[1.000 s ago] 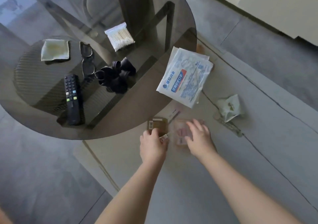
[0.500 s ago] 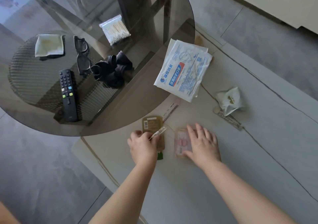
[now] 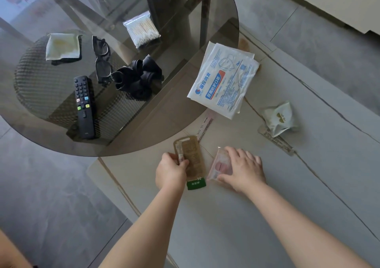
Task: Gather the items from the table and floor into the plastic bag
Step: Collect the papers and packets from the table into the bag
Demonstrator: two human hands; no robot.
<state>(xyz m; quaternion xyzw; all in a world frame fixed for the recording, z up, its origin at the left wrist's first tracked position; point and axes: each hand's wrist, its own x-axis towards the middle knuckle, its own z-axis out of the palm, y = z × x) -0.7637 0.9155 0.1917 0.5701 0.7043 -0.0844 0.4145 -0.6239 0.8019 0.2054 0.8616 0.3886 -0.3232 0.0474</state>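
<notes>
On the pale floor slab (image 3: 236, 216) just beside the smoked-glass table (image 3: 144, 132), the left hand (image 3: 171, 172) pinched a small sachet (image 3: 180, 157) in curled fingers over a brown hang-tab packet (image 3: 193, 160), while the right hand (image 3: 243, 169) lay with fingers spread, pressing a pinkish clear packet (image 3: 219, 165). A face-mask packet (image 3: 225, 79) overhung the table edge, with a crumpled wrapper (image 3: 278, 118) on the slab nearby. On the table lay a remote control (image 3: 84, 107), black glasses (image 3: 101, 59), a black scrunchie (image 3: 139, 77), a cotton swab bag (image 3: 143, 31) and a folded cloth (image 3: 62, 46).
</notes>
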